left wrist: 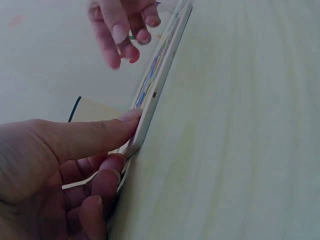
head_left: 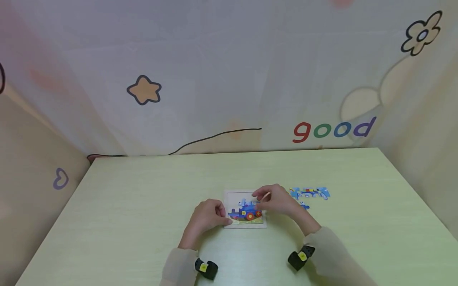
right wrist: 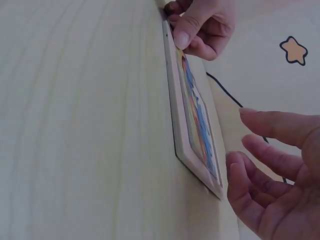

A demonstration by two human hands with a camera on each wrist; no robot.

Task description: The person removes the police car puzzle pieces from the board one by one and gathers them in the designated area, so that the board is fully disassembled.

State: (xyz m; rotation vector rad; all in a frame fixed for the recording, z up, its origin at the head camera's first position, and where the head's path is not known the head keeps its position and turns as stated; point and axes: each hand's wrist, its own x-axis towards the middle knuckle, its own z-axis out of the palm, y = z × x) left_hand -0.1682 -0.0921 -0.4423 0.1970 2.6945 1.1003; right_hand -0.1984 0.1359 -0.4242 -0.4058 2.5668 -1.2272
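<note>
A jigsaw puzzle (head_left: 247, 213) in a shallow pale tray frame (head_left: 245, 226) lies on the table, showing part of a blue train with red and yellow wheels. The upper part of the tray is bare white. My left hand (head_left: 208, 215) holds the tray's left edge, thumb (left wrist: 131, 115) on the rim and the other fingers at its side. Over the tray's right part hovers my right hand (head_left: 278, 200), its fingers (right wrist: 255, 155) loosely bent and spread. Nothing shows between them in the right wrist view.
Several loose puzzle pieces (head_left: 309, 192) lie on the table right of the tray, one small blue piece (head_left: 304, 205) nearer to me. A printed curtain (head_left: 214, 99) hangs behind the table's back edge. Both wrists wear black camera bands (head_left: 302, 257).
</note>
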